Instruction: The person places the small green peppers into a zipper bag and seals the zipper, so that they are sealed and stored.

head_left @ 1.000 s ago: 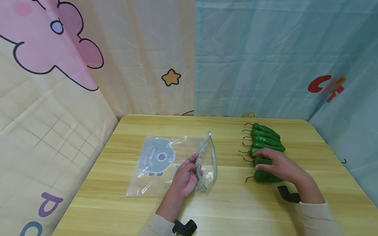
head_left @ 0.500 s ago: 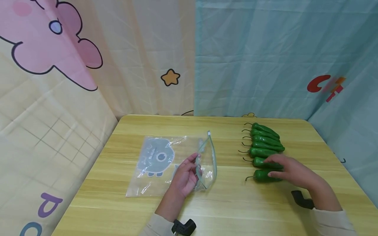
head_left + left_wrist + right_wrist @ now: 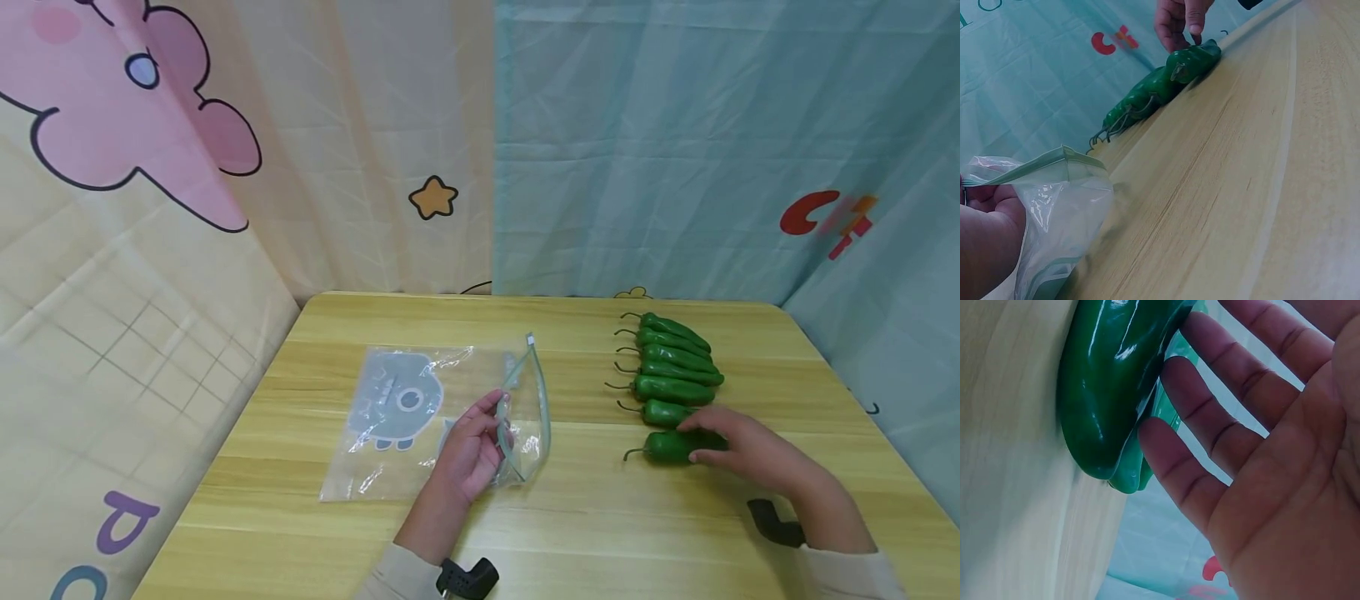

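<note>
Clear bag [image 3: 472, 371], thin glossy plastic, creased, lies flat left of centre on the worktop [image 3: 585, 533]; grey-blue cartoon print, mouth gaping to the right with a pale green zip rim [image 3: 545, 400] and white slider [image 3: 531, 339]. Left hand [image 3: 472, 458] grips the near side of that mouth, fingers at the rim, and hides some of the print.

Seven green peppers [image 3: 678, 358], smooth, shiny, tapered, lie side by side at the right, thin curled stems to the left. Right hand [image 3: 761, 454] is at the nearest pepper [image 3: 667, 447], thumb and fingers apart astride its tip end (fingers nearly straight in the right wrist view); it covers the tips of the two closest.

Worktop is pale wood grain. Behind: wrinkled cloth, a cream curtain [image 3: 375, 208] with an orange star [image 3: 432, 197], a blue curtain [image 3: 637, 167]. Black wrist mounts [image 3: 468, 577] sit by both light sleeves [image 3: 401, 575].
</note>
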Tool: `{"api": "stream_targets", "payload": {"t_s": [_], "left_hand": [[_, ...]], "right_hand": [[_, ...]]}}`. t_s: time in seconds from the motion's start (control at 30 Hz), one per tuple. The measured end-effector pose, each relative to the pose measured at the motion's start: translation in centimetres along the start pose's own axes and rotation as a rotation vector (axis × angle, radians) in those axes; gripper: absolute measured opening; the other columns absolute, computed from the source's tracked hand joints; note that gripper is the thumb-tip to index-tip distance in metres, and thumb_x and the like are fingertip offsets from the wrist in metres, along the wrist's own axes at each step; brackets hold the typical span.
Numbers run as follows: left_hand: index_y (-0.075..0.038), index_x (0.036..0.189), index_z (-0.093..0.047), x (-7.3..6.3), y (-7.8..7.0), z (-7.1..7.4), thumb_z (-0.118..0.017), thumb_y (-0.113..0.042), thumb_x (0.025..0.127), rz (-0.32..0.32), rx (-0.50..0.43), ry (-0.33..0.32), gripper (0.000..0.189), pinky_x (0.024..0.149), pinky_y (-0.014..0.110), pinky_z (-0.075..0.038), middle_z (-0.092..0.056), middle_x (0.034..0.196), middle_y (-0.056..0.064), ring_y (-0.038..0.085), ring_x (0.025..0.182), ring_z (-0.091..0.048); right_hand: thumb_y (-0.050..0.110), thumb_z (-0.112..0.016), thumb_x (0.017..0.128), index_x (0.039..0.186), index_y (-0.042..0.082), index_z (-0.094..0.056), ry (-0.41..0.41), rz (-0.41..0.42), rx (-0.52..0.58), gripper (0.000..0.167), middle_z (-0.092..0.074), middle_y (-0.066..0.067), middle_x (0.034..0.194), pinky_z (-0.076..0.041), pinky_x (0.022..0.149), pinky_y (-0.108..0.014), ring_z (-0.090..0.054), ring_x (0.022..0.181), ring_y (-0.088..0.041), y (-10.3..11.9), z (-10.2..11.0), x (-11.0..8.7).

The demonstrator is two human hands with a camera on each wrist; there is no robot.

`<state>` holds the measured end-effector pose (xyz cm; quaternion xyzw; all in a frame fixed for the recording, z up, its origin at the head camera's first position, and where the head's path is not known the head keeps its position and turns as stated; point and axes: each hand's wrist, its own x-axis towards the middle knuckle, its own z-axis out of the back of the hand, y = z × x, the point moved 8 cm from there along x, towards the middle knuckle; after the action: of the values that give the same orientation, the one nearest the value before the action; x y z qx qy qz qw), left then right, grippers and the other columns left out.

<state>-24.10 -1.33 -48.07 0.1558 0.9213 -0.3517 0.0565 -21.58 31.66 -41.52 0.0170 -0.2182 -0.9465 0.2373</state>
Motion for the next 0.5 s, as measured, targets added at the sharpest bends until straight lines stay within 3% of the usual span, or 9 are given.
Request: {"api": "stream_targets", "payload": {"t_s": [0.27, 0.5], "left_hand": [[-0.009, 0.116, -0.063, 0.0, -0.03, 0.02, -0.04, 0.008, 0.092, -0.002, -0.003, -0.008, 0.037, 0.069, 0.02, -0.05, -0.059, 0.121, 0.001, 0.008, 0.08, -0.052], [-0.009, 0.115, -0.064, -0.02, -0.01, 0.03, -0.04, 0.008, 0.092, -0.003, -0.011, -0.009, 0.037, 0.069, 0.02, -0.05, -0.058, 0.121, 0.002, 0.008, 0.079, -0.051]], "right_hand": [[0.022, -0.079, 0.084, 0.111, 0.017, -0.07, -0.016, 0.028, -0.038, 0.029, -0.065, 0.004, 0.112, -0.052, 0.085, -0.04, -0.059, 0.105, -0.02, -0.16, -0.3, -0.23], [0.02, -0.08, 0.082, 0.109, 0.018, -0.072, -0.011, 0.08, -0.045, 0.028, -0.065, 0.005, 0.109, -0.053, 0.082, -0.035, -0.058, 0.102, -0.014, -0.11, -0.56, -0.25]]}}
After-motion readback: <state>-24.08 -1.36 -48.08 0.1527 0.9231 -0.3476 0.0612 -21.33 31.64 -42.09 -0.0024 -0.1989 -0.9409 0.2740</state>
